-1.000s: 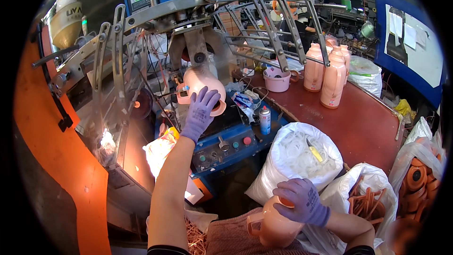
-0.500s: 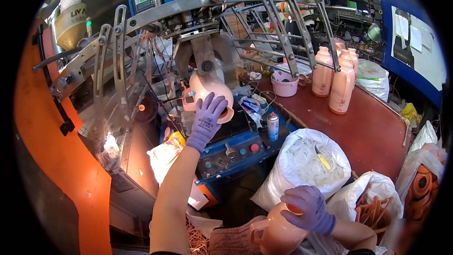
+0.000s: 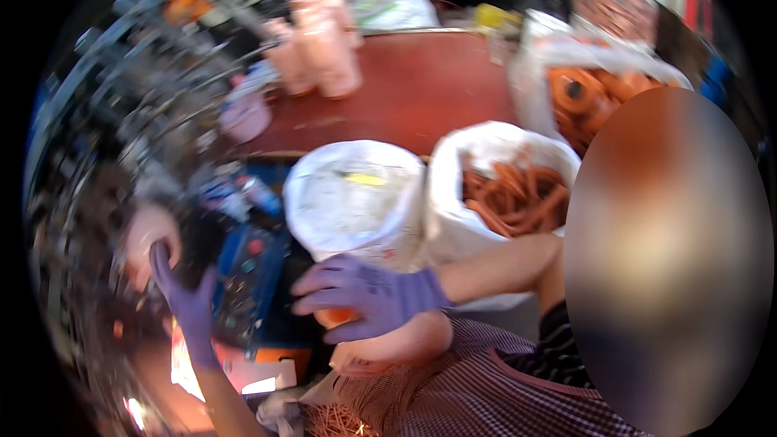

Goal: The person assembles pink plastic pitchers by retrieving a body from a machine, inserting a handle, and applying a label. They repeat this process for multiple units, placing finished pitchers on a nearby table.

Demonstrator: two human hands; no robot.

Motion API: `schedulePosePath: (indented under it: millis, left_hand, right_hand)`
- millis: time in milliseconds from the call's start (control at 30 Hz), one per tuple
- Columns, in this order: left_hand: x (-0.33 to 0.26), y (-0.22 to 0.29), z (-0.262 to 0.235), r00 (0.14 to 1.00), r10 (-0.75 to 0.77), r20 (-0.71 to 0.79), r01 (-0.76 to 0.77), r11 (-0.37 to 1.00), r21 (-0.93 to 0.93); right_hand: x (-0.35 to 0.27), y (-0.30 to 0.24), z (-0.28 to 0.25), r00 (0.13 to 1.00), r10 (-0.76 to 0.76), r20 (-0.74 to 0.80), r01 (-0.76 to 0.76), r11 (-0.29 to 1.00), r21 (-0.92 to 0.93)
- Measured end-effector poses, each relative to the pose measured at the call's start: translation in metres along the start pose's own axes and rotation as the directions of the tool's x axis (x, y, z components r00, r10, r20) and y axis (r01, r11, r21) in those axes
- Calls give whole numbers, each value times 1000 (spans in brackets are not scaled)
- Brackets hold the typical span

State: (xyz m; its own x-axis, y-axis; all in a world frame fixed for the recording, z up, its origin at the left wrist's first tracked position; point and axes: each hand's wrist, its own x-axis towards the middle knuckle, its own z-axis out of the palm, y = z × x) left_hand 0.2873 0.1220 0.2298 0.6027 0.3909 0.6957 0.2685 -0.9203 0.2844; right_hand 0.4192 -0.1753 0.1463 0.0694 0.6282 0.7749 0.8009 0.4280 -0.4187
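Observation:
My left hand point(image 3: 190, 299), in a purple glove, reaches to the mouth of a pink thermos jug body point(image 3: 146, 235) mounted on the machine. Its fingers are stretched out at the rim with the thumb apart, though motion smears them. Across my lap lies a second pink thermos jug body point(image 3: 396, 345), tilted. My right hand point(image 3: 376, 295), gloved likewise, curls over its orange-lined top end and grips it.
Beside me stand a white sack of clear rings with a yellow-handled tool point(image 3: 366, 180) on top and a sack of orange-brown strips point(image 3: 518, 194). Several pink jugs point(image 3: 324, 48) and a pink bucket point(image 3: 245, 116) occupy the red table point(image 3: 437, 89). Orange parts point(image 3: 579, 93) fill another bag.
My view has swung to the right, so the machine now sits at the left and blurred. My left hand remains at the mounted jug; my right still grips the lap jug.

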Motion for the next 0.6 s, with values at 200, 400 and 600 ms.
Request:
schedulePosePath:
  millis: [200,400,600]
  left_hand:
    - [-117,116,33,817,320,481,-41,863,-504]
    - [-130,80,3,791,-74,608,467,715,-520]
    - [-172,59,-10,772,-283,569,600,618,-507]
  right_hand:
    - [1,45,-84,956,93,-278,-77,995,66]
    - [-172,107,-348,221,704,-675,-635,-422,-647]
    - [-370,50,-373,-188,625,-758,-616,-676,-405]
